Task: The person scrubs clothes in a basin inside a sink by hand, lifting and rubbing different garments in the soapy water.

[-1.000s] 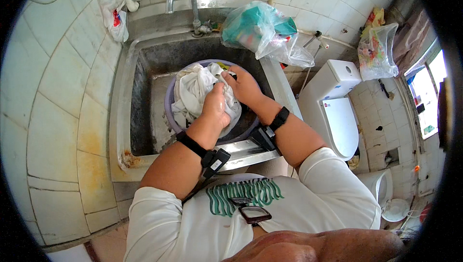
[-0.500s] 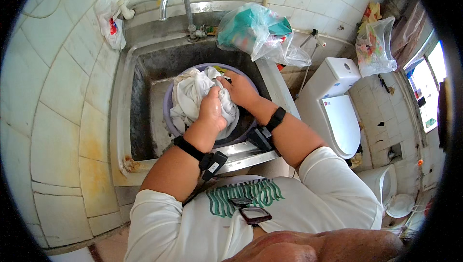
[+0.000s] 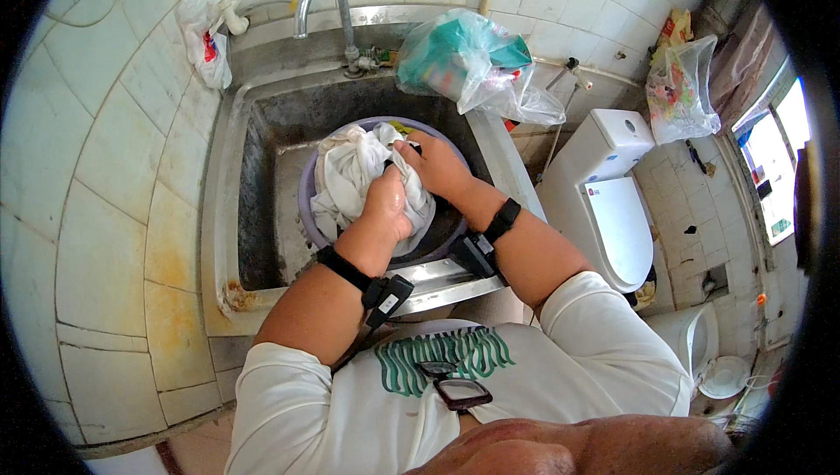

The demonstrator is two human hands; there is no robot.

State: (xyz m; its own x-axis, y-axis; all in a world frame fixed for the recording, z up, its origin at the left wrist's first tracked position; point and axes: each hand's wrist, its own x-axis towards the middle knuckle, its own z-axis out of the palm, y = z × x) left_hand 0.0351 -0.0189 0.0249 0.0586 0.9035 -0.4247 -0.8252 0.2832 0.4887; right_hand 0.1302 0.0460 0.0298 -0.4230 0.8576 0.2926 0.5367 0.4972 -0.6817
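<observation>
A bundle of white cloth lies crumpled in a round purple basin, which stands inside the metal sink. Over the right part of the bundle, my left hand is closed on the cloth, its thumb side up. Just beyond it and to the right, my right hand also grips the cloth, close against the left. Something dark shows between the two hands; what it is I cannot make out. A bit of yellow peeks out at the basin's far rim. Most fingertips are hidden.
The curved faucet rises behind the sink. A clear plastic bag with green contents rests on its back right corner. To the right stands a white toilet. Another bag hangs at the left wall. Black straps circle both wrists.
My hands have shifted slightly and drawn closer together on the cloth. A dark patch now shows more between them. The basin stays in place.
</observation>
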